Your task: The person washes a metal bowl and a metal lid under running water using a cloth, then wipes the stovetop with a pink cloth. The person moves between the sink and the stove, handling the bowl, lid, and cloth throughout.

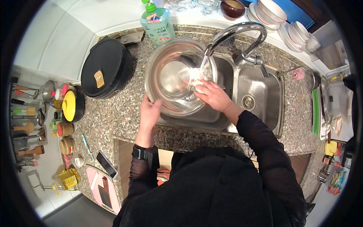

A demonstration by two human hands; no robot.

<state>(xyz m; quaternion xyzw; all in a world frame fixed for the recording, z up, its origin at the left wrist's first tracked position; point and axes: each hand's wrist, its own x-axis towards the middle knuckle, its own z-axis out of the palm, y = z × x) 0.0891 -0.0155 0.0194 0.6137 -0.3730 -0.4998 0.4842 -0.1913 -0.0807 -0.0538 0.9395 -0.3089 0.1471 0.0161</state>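
A large round stainless steel basin (173,75) rests over the left bowl of a double sink (227,79), its left part over the granite worktop. My left hand (150,110) grips the basin's near left rim, thumb on the edge. Inside the basin's right side lies my right hand (214,96), palm down with fingers stretched to the left. Water (203,63) runs from a chrome gooseneck faucet (244,27) into the basin just beyond those fingers. Splashing and glare hide whether anything is under that hand.
A green pump bottle (157,27) stands behind the basin. At left sit a black electric pan (106,66) and a yellow-lidded pot (69,105). A phone (107,164) and a pink cutting board (96,177) with a knife (105,195) lie near the left edge. Stacked bowls (270,12) line the back ledge.
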